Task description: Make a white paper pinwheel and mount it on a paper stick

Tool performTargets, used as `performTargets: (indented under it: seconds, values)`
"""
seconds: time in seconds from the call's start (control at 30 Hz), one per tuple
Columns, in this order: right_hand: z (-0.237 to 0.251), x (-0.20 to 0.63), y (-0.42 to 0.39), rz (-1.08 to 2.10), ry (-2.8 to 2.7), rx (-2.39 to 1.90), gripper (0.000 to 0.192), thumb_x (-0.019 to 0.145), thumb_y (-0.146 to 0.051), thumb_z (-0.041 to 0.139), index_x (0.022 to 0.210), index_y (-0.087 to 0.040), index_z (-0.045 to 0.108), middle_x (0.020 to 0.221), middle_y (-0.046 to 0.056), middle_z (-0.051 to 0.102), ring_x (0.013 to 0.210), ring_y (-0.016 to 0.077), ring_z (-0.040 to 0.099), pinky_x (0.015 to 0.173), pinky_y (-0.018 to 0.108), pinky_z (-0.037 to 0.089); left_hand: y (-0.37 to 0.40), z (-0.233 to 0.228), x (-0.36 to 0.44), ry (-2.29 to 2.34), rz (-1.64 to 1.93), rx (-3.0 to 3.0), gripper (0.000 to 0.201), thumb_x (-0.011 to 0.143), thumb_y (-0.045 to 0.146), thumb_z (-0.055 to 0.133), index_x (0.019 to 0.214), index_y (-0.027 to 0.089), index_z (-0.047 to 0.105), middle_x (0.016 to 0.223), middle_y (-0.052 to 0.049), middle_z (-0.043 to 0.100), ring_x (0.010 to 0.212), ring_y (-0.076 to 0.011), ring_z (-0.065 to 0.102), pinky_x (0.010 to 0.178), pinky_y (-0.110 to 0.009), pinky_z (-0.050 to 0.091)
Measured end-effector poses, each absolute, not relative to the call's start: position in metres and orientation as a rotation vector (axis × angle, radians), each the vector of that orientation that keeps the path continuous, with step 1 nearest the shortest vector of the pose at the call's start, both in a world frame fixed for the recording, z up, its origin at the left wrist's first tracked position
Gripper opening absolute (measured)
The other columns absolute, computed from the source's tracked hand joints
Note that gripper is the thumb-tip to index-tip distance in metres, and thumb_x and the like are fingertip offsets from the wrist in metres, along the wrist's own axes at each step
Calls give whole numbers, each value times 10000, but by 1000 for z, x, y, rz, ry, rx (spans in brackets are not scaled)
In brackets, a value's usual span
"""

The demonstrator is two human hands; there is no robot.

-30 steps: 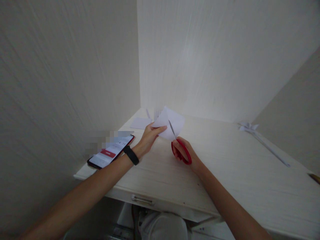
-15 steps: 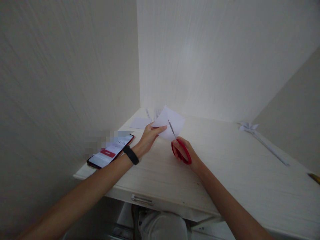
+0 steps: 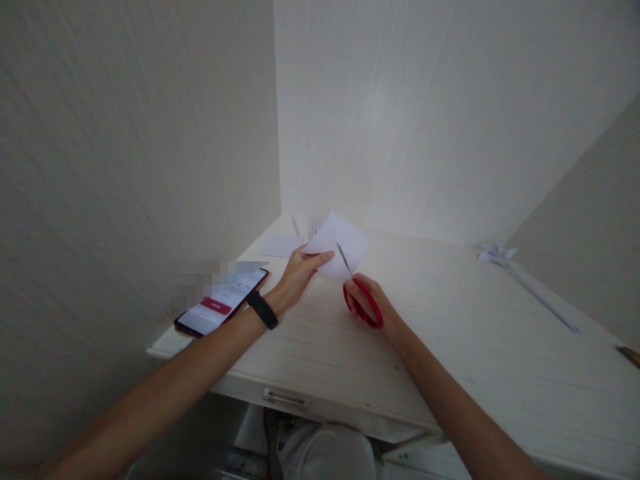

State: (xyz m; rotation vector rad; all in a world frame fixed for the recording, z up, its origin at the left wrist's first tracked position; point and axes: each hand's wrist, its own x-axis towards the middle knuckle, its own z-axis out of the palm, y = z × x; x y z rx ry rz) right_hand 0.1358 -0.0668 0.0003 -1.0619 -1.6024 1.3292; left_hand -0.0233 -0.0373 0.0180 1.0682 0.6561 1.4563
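Cutting paper (image 3: 345,245) with red scissors (image 3: 361,300); phone (image 3: 223,302) text unreadable.

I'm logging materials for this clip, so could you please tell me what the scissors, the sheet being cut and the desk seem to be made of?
Scissors: red handles with a smooth, even colour, probably plastic; thin grey blades, likely metal.
Sheet: thin matte white paper, judging by how it holds folds and stands stiffly in the left hand.
Desk: pale wood-grain surface, matte; laminate or painted board, which one is unclear.
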Motion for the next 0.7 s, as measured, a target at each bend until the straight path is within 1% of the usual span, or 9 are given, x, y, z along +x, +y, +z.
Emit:
performTargets:
  seconds: [0.2,0.37,0.47,0.57,0.7]
  values:
    - [-3,135,-63,1349,-1589,-1045,479,698,-671,560,711,-222,392,495,-83,456,362,69,408,353,201,303,-37,15,-25,690,1514,1074,349,622,248,774,935,131,676,916,-69,715,800,-180,636,761,-298,464]
    - [-9,136,-58,1352,-1552,-1097,457,685,-627,609,750,-225,403,536,-91,462,383,70,427,361,199,316,-35,14,-25,700,1587,1071,339,648,260,759,949,131,672,941,-78,709,814,-184,638,763,-299,473]
    - [-13,137,-55,1335,-1554,-1080,427,697,-596,618,762,-226,415,565,-89,465,401,68,418,382,204,320,-31,15,-28,688,1683,1010,321,650,261,758,930,131,670,933,-72,705,779,-173,637,746,-299,482]
    - [-14,138,-54,1182,-1615,-1091,385,690,-539,646,756,-220,440,635,-60,518,477,80,456,456,225,362,-25,17,-33,668,1818,915,302,638,237,766,908,145,668,933,-56,703,800,-155,635,779,-286,486]
    - [-16,138,-52,851,-1696,-1205,321,681,-437,672,812,-218,477,767,-3,602,675,141,557,634,284,443,-17,16,-42,670,1945,761,293,614,200,772,882,164,658,970,-44,696,875,-144,629,837,-276,475]
